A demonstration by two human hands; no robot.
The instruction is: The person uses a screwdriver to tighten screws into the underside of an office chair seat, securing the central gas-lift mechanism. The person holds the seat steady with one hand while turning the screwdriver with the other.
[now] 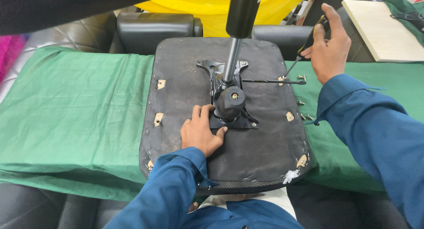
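Holding the black seat bottom (260, 145) flat on the green tabletop (79, 105), the left hand (201, 134) rests open beside the metal plate (232, 118). The right hand's (329, 45) fingers grip a screwdriver (302, 52). Keep the seat steady and the tip straight, I think. Loose screws (304, 116) lie nearby.

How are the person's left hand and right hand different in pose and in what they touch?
The left hand lies palm down on the upturned seat base, beside the black knob; the right hand is raised over the seat's far right edge. The left hand holds nothing; the right hand grips a screwdriver pointing down. Both wear blue sleeves.
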